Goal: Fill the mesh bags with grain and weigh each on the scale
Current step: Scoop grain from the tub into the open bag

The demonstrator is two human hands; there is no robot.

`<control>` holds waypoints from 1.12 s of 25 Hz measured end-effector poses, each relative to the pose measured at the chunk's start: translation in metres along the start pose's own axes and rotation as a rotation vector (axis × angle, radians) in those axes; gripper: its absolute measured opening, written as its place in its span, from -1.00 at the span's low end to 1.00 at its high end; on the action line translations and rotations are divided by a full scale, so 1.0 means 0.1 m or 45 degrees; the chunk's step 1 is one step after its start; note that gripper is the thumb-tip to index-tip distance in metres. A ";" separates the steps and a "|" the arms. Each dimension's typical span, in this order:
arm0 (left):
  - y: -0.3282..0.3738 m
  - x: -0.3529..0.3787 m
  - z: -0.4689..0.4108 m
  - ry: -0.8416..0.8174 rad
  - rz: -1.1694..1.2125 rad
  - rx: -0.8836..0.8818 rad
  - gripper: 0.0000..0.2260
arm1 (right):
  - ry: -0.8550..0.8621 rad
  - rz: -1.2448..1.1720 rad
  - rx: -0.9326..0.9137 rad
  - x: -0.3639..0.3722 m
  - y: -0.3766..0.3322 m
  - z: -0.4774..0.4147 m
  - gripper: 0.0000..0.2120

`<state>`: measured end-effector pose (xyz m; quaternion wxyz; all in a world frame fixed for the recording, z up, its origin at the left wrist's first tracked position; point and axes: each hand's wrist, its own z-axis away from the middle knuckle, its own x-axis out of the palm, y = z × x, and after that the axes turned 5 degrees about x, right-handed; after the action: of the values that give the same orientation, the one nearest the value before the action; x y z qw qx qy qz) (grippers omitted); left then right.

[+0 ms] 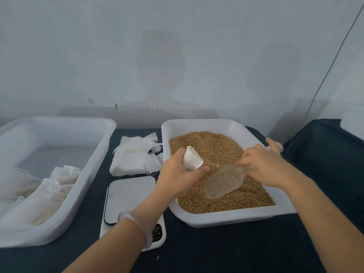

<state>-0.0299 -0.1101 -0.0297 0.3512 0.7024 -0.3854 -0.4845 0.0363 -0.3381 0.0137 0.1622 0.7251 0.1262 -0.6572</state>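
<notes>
A white tray (pixel 226 218) on the right holds brown grain (pixel 208 146). My right hand (pixel 266 166) grips the handle of a clear plastic scoop (pixel 222 183), whose bowl lies on the grain. Over the tray's left side, my left hand (pixel 177 174) holds a white funnel (pixel 192 158), wide end up; I cannot tell whether a mesh bag hangs under it. A white scale (pixel 128 198) sits between the two trays, its plate bare. Folded empty mesh bags (pixel 136 154) are stacked behind the scale.
A larger white tray (pixel 94 174) on the left holds several filled bags (pixel 39 198) in its near corner. Everything rests on a dark cloth-covered table (pixel 236 249) against a pale wall. A pale bangle (pixel 134 219) circles my left wrist.
</notes>
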 end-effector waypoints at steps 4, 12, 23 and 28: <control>-0.06 -0.01 -0.02 0.016 0.110 0.030 -0.69 | -0.017 -0.025 -0.115 0.27 -0.18 -0.01 -0.66; -0.09 -0.01 -0.04 -0.021 0.192 0.070 -0.78 | -0.038 -0.581 0.051 0.11 0.17 0.17 -0.71; -0.07 0.03 -0.09 -0.101 -0.145 0.046 -0.77 | 0.245 -0.420 -0.090 -0.87 0.12 0.05 -0.74; -0.03 0.01 -0.06 -0.106 -0.081 0.075 -0.73 | 0.449 -0.066 -0.222 -0.95 -0.12 0.02 -0.71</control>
<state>-0.0235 -0.1085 -0.0313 0.2986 0.7035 -0.3912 -0.5127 0.0201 -0.3245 0.1073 0.1828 0.8088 0.2276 -0.5104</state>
